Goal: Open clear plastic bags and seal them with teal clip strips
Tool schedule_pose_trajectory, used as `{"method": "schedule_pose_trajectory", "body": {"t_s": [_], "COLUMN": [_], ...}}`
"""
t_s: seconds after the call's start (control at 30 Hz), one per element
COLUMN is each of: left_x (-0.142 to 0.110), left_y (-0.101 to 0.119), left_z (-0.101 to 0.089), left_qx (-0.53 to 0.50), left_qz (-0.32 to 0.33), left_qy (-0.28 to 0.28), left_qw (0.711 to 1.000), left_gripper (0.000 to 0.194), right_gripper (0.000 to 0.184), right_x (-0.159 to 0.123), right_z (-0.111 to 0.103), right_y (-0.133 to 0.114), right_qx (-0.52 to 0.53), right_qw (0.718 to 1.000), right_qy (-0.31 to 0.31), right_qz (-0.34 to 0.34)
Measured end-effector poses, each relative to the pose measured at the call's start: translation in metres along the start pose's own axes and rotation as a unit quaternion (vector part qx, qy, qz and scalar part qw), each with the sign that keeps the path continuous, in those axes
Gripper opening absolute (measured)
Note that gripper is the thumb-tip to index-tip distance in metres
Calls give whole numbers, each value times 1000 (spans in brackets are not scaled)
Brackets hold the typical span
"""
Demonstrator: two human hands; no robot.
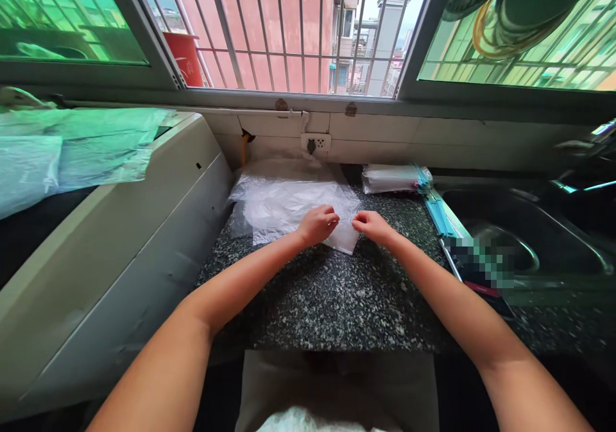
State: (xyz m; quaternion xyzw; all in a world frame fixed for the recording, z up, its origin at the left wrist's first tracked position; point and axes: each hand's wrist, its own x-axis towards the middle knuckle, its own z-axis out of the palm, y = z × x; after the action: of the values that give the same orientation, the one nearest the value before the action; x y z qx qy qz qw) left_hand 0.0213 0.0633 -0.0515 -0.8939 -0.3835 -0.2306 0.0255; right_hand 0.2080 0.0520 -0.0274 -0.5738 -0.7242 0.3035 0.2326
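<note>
A loose stack of clear plastic bags (283, 201) lies spread on the speckled dark countertop, below the wall socket. Over the front right part of the stack, my left hand (320, 224) is closed, its fingertips pinching the top plastic bag (344, 236). My right hand (371, 225) sits just to the right, closed in a pinch at that bag's right edge. A short stretch of thin film shows between the two hands. What exactly lies between the fingertips is too small to see clearly.
A bundle of packed clear bags (392, 179) lies behind my right hand. Light-blue strips (440, 217) and a dark flat object, partly pixelated, lie beside the sink (524, 194). A white appliance (158, 207) with plastic sheets (96, 143) on top borders the left. A barred window stands behind.
</note>
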Motion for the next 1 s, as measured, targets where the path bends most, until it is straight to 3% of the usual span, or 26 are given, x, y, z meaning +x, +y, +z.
{"method": "schedule_pose_trajectory", "body": {"t_s": [0.1, 0.17, 0.33, 0.47, 0.6, 0.77, 0.87, 1.0], "left_x": [-4, -6, -11, -16, -25, -32, -31, -30], "left_y": [9, 17, 30, 37, 48, 61, 67, 71], "left_z": [-2, -4, -7, -8, -15, -34, -42, -47], "left_qx": [-10, -16, -50, -118, -229, -358, -394, -410], "left_qz": [57, 70, 41, 15, -33, -125, -168, -230], "left_qy": [69, 76, 56, 93, 128, 105, 84, 93], "left_qw": [996, 995, 996, 989, 964, 919, 900, 878], "left_gripper": [22, 23, 23, 24, 21, 29, 33, 22], "right_gripper": [10, 12, 21, 21, 22, 22, 21, 20], "right_x": [-6, -12, -27, -39, -49, -56, -59, -63], "right_z": [-2, -3, -5, -6, -7, -6, -5, -7], "right_y": [-6, -11, -24, -32, -35, -39, -43, -46], "right_qx": [82, 121, 281, 325, 342, 342, 345, 337], "right_qw": [997, 993, 960, 945, 940, 939, 938, 941], "right_qy": [-5, -7, -15, -23, -4, -1, 3, 16], "right_qz": [-6, -11, 12, 21, 16, 11, 4, -8]}}
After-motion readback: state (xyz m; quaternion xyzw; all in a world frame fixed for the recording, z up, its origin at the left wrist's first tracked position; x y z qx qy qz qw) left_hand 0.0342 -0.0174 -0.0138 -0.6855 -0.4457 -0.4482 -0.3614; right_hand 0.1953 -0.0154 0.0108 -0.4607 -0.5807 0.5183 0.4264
